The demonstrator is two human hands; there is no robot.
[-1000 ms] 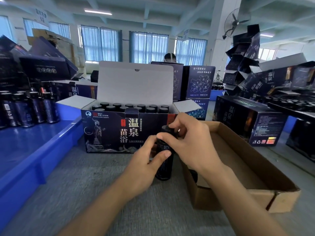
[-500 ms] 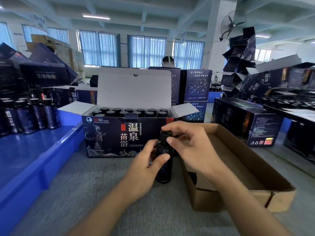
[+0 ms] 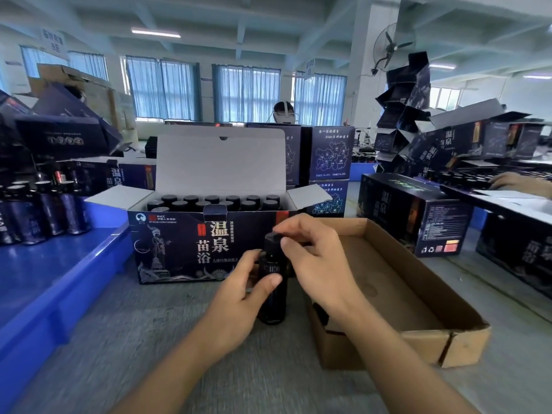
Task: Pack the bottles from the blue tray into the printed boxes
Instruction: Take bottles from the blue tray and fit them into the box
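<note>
Bright window and ceiling light; soft blur, bowed wide-angle edges.

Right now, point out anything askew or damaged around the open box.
The brown cardboard tray has a split, creased near-right corner. Behind it, empty printed boxes are piled crookedly, tilted every way.

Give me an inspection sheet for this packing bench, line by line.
Surface: grey table.
Job's things: bottle upright before the open printed box, where rows of black caps show; more bottles stand on the blue tray at left.
Clutter: brown cardboard tray right of the bottle; closed printed box beyond it.
Grips: left hand holds the bottle's body; right hand pinches its cap.
Cables: nothing seen.
Surroundings: stacked empty boxes, wall fan, curtained windows, another person's hand at far right.
</note>
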